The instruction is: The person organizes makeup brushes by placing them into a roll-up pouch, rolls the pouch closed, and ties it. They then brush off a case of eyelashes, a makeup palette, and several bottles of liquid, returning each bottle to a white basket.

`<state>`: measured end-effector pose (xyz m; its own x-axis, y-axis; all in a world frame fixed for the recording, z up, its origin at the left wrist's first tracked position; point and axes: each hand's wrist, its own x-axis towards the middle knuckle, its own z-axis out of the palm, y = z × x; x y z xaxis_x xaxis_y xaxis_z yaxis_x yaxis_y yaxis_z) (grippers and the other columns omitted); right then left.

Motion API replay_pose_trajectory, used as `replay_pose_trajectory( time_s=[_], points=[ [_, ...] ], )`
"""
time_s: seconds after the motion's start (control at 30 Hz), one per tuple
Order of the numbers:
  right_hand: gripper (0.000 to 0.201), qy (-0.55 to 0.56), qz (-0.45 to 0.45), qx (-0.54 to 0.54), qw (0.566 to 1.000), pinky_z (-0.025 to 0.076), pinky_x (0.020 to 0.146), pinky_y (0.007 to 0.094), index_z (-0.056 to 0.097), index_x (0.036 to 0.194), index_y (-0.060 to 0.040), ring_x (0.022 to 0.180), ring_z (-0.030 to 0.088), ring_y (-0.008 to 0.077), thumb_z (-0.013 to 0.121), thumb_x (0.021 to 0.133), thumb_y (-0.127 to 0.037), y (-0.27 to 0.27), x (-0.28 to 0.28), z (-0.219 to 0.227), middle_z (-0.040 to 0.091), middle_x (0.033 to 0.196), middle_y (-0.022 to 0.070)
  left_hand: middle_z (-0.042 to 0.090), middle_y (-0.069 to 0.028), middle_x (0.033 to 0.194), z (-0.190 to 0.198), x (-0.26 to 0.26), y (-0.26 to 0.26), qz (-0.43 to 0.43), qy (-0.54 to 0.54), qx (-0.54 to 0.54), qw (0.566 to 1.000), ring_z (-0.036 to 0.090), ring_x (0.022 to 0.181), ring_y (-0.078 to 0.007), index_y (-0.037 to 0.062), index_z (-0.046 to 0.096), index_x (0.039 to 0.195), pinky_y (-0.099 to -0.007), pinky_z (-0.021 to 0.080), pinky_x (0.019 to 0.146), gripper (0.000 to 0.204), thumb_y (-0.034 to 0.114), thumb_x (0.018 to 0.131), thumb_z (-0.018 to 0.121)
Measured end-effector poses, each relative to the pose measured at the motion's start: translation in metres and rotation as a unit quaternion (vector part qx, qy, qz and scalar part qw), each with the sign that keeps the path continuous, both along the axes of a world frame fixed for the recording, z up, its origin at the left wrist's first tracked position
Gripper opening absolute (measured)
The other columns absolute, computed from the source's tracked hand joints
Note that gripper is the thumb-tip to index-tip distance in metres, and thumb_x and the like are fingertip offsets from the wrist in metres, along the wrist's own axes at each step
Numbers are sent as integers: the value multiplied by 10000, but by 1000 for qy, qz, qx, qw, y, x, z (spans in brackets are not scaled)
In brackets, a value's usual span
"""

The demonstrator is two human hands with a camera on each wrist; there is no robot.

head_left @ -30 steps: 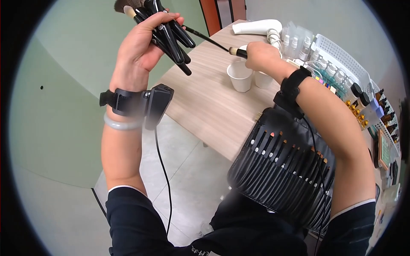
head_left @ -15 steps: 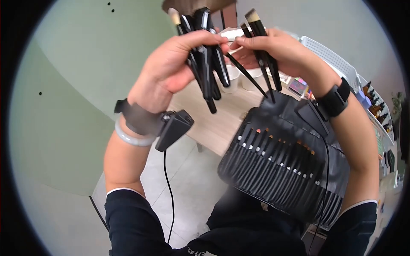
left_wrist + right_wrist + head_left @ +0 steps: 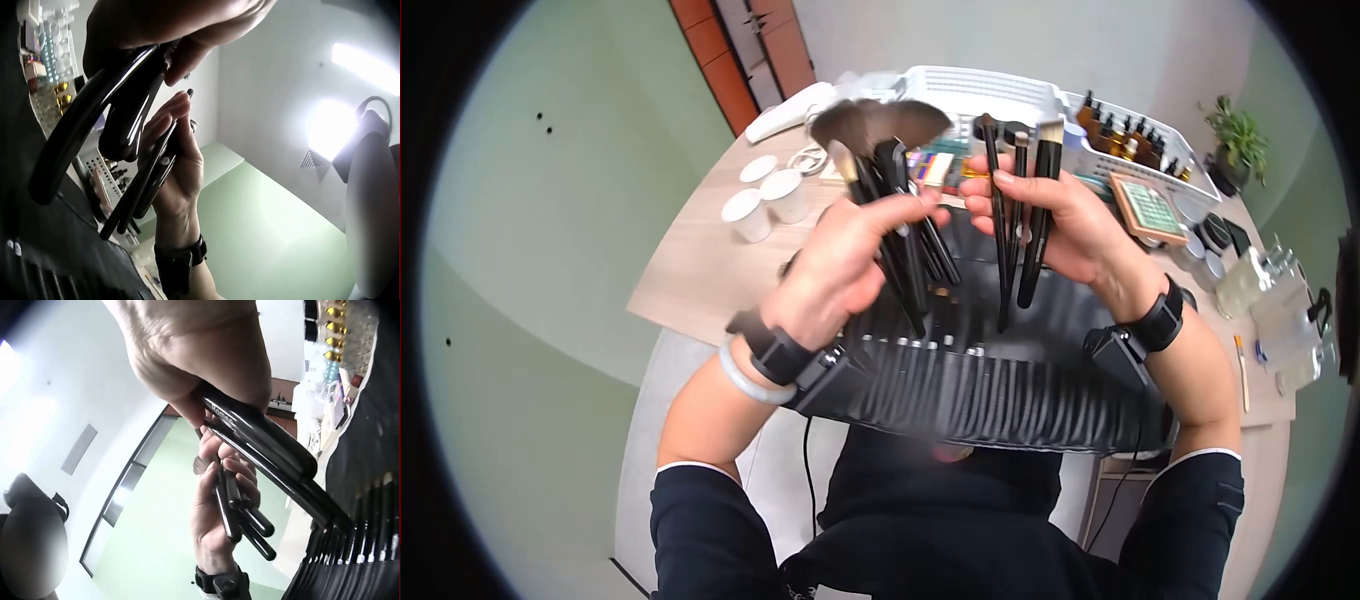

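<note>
Holding two bunches of brushes above an open case

A thick bunch of brushes [image 3: 914, 275] is being gripped in the left hand [image 3: 832, 265], with the thumb being laid across the black handles and the fingers being curled round them. How many are being held there cannot be told, as some are being hidden by others; a fan-shaped brush [image 3: 880, 122] is being spread widest at the top.

Three brushes [image 3: 1033, 270] are being pinched between the thumb and fingers of the right hand [image 3: 1080, 222], their bristles being pointed upward. The two hands are being held near each other, a narrow gap being left between the bunches.

Below both hands, a black case [image 3: 1020, 400] is lying open at the near side of the table [image 3: 685, 265], and more brushes are being held in its pockets. How far it is being supported by the table cannot be told. Two white cups [image 3: 746, 217] are standing to the left, with a hair dryer [image 3: 788, 113] lying beyond them.

As a judgement, brushes are being handled in two groups, sorting being the likely step. For the next move, a steady left grip seems to be called for, with enough looseness in the right fingers for a single brush to be shifted without the others being dropped.
</note>
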<state>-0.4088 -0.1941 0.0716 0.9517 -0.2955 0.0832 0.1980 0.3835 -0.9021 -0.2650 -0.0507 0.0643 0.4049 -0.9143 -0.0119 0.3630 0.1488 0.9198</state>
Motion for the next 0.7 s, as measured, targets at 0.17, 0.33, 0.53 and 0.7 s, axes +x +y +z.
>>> replay_pose_trajectory(
  time_s=[0.17, 0.33, 0.53, 0.7],
  points=[
    [316, -40, -73, 61, 995, 499, 750, 297, 493, 1121, -2, 898, 587, 159, 531, 841, -142, -18, -60, -29, 582, 1021, 100, 595, -40, 860, -29, -70, -45, -94, -1, -35, 995, 556, 807, -139, 9, 572, 948, -284, 447, 752, 191, -1, 758, 587],
    [288, -36, -156, 98, 982, 489, 639, 282, 522, 1090, -29, 803, 578, 116, 552, 832, -154, -28, -89, -61, 590, 953, 56, 578, -32, 881, -53, -104, -73, -119, 18, -13, 993, 548, 829, -135, 24, 554, 943, -285, 446, 770, 198, -22, 753, 583],
    [166, -79, -167, 107, 977, 460, 677, 273, 549, 978, -44, 789, 558, 122, 544, 829, -117, -37, -92, -92, 580, 902, 41, 565, -24, 913, -71, -124, -81, -80, -66, 16, 995, 535, 856, -120, 28, 525, 976, -267, 421, 806, 269, -45, 729, 602],
    [171, -81, -183, 110, 974, 446, 748, 269, 536, 999, -41, 848, 553, 120, 524, 840, -103, -32, -90, -89, 570, 933, 36, 544, -16, 941, -73, -131, -80, -54, -99, 22, 993, 514, 914, -106, 24, 470, 1047, -269, 399, 844, 382, -27, 709, 640]
  ],
)
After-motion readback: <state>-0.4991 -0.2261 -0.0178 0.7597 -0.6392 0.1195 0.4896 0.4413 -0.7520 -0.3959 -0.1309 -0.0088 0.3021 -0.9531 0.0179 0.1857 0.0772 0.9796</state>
